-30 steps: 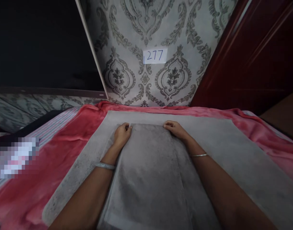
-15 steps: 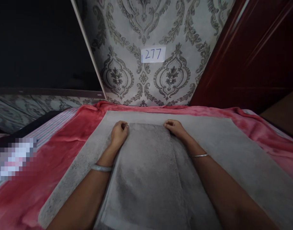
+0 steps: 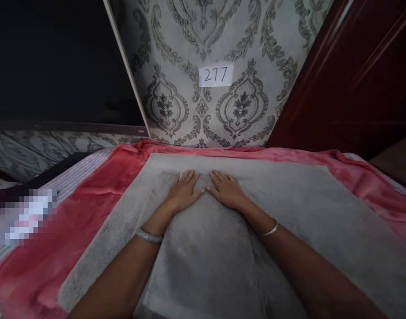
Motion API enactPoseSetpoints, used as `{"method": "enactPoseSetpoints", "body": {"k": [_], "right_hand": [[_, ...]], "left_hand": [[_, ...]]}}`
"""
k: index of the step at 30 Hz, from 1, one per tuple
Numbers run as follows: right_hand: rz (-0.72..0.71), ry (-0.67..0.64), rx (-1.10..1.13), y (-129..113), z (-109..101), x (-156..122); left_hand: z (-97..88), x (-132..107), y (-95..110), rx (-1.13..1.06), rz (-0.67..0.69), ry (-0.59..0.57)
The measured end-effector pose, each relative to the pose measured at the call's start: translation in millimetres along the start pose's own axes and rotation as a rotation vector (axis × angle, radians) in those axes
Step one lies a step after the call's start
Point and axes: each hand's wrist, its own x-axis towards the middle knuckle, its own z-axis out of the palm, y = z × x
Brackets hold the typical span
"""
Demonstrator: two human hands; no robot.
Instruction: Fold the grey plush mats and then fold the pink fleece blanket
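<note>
A folded grey cloth [image 3: 206, 257] with a soft, plush look runs lengthwise away from me. Both of my palms lie flat on its far end. My left hand [image 3: 184, 190] has its fingers stretched out near the far left corner, a bracelet on the wrist. Beside it, my right hand [image 3: 226, 189] rests with fingers extended, its thumb close to the left thumb. Neither hand grips anything. Beneath the folded cloth spreads a larger grey mat [image 3: 309, 208]. The near end of the folded cloth runs out of view.
A red blanket [image 3: 96, 190] lies under the mat, over a striped sheet [image 3: 79, 175]. Behind stands a patterned wall with a paper [image 3: 216, 75] marked 277. A dark screen [image 3: 63, 66] is at left, a dark red wooden panel [image 3: 349, 88] at right. A blurred patch covers something at far left.
Both hands have let go of the cloth's far corners and moved inward. They now lie flat and close together on the cloth. The view has shifted slightly.
</note>
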Motion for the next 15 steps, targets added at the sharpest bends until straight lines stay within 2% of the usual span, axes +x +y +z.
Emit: {"method": "enactPoseSetpoints", "body": {"k": [8,15], "right_hand": [[-0.018,-0.014,0.000,7.3,2.4,2.1],[-0.039,0.014,-0.004,12.7,10.0,3.6]], "left_hand": [[-2.8,2.1,-17.3,-0.020,-0.173,0.030],[0.1,-0.6,-25.7,-0.056,-0.178,0.093]]}}
